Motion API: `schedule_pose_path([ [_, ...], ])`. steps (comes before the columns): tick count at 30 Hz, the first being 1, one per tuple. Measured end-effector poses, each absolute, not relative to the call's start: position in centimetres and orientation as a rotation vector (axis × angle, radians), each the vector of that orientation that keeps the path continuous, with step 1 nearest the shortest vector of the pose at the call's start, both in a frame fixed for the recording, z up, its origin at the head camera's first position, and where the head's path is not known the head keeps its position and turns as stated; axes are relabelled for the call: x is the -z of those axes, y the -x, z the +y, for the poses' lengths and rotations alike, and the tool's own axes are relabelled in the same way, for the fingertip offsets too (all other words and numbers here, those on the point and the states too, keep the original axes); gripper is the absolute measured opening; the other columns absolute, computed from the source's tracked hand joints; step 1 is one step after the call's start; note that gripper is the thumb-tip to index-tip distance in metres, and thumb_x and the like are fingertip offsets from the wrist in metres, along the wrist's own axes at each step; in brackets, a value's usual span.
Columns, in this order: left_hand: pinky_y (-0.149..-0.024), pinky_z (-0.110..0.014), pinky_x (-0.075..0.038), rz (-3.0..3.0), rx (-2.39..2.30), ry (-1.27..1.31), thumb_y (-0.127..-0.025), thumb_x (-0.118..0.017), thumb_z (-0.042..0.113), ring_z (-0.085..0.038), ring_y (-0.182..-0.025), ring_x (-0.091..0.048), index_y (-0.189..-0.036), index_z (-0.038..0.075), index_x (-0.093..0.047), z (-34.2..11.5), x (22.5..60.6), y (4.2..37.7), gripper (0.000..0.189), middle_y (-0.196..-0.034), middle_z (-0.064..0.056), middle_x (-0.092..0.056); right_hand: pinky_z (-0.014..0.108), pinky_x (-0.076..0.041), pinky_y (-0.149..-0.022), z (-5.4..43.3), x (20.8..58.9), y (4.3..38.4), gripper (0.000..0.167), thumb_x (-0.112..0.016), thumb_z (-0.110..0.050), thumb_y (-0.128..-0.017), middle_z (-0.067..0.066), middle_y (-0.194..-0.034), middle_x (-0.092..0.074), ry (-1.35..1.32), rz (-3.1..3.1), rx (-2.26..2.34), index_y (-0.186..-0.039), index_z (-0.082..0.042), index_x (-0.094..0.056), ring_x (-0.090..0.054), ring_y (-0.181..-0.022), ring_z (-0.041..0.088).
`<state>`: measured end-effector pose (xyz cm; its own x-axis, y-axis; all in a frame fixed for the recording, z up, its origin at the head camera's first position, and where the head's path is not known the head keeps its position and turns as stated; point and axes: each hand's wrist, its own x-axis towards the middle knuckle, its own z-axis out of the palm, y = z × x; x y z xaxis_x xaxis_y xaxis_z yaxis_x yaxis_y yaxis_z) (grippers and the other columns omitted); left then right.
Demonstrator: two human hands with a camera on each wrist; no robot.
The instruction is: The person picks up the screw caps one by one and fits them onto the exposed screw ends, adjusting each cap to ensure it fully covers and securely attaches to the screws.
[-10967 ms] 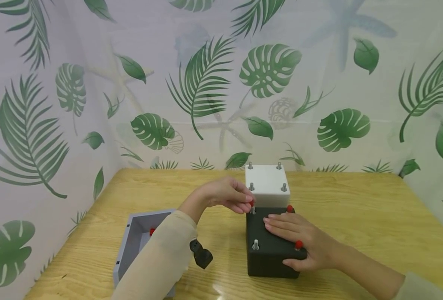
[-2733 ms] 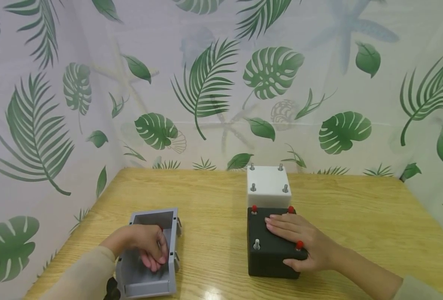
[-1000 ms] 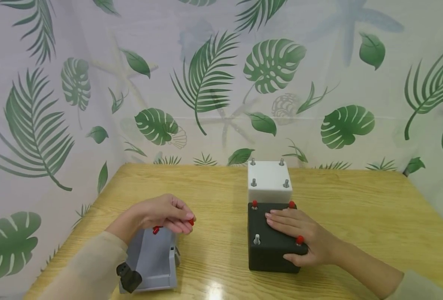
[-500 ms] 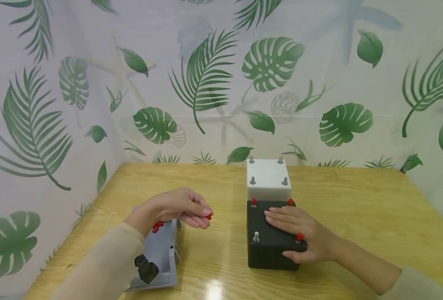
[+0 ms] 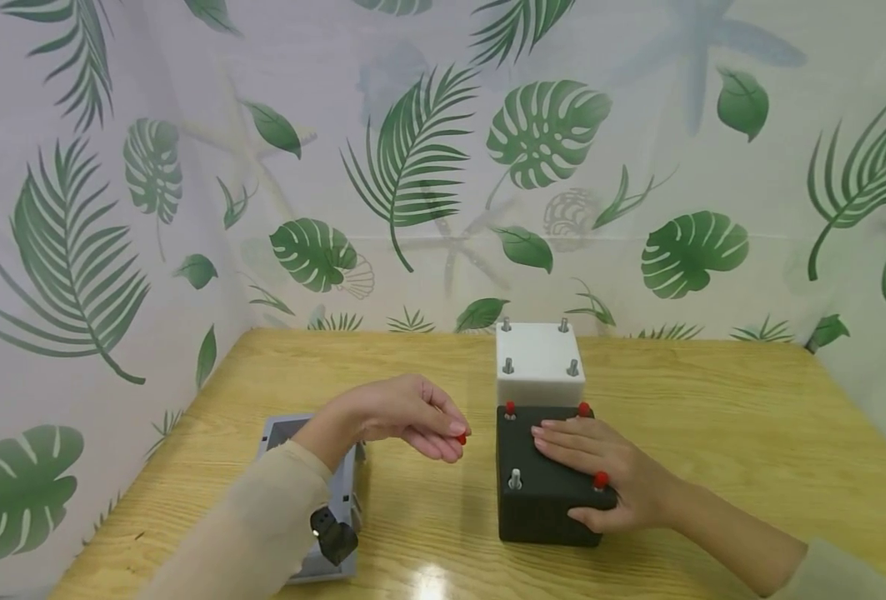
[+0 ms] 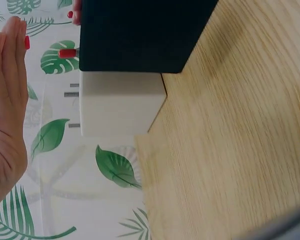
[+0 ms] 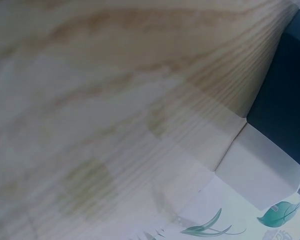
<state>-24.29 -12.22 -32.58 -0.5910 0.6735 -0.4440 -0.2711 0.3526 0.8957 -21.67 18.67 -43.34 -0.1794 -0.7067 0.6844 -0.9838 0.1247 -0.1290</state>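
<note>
My left hand (image 5: 405,417) pinches a small red cap (image 5: 461,438) between thumb and fingertips, over the table just left of the black box (image 5: 521,443). The left wrist view also shows the red cap (image 6: 27,43) at the fingertips. Flat on the box's top lies my right hand (image 5: 611,468), fingers straight, thumb down by the front side. Red caps sit on three of the box's upright bolts, among them the back left cap (image 5: 510,407) and front right cap (image 5: 601,480). The front left bolt (image 5: 515,478) is bare metal.
Right behind the black box stands a white box (image 5: 536,350) with bare bolts at its corners. A grey bin (image 5: 348,500) is at the left, partly hidden by my left forearm. The wooden table (image 5: 683,400) ends at a leaf-patterned curtain (image 5: 443,167).
A red cap my left hand held at the back left bolt now sits on it. The left hand then reached into the bin and came rightward with another cap. The right hand has stayed put.
</note>
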Motion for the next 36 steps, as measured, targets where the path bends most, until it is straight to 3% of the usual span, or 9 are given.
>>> schedule_pose_path([
  [12, -0.064, -0.027, -0.059, 1.766, -1.3, -0.407, -0.091, -0.062, 0.005, -0.015, -0.068, -0.07, -0.1, -0.008, -0.066, -9.7, 32.4, 23.7, 0.017, -0.078, -0.01, -0.071, 0.029, -0.027, -0.113, 18.6, 43.4, 21.6, 0.062, -0.065, -0.035, -0.085, 0.019, -0.135, -0.052, -1.626, -1.932, -0.812, -0.126, 0.01, -0.053, -0.044, -0.128, 0.029],
  [36, -0.057, -0.022, -0.057, 1.653, -1.284, -0.424, -0.089, -0.062, 0.001, -0.014, -0.064, -0.069, -0.095, -0.005, -0.067, -6.8, 33.6, 23.3, 0.01, -0.075, -0.009, -0.07, 0.031, -0.028, -0.113, 18.3, 43.7, 21.9, 0.062, -0.063, -0.038, -0.087, 0.02, -0.134, -0.053, -1.625, -1.891, -0.808, -0.124, 0.011, -0.054, -0.045, -0.127, 0.03],
])
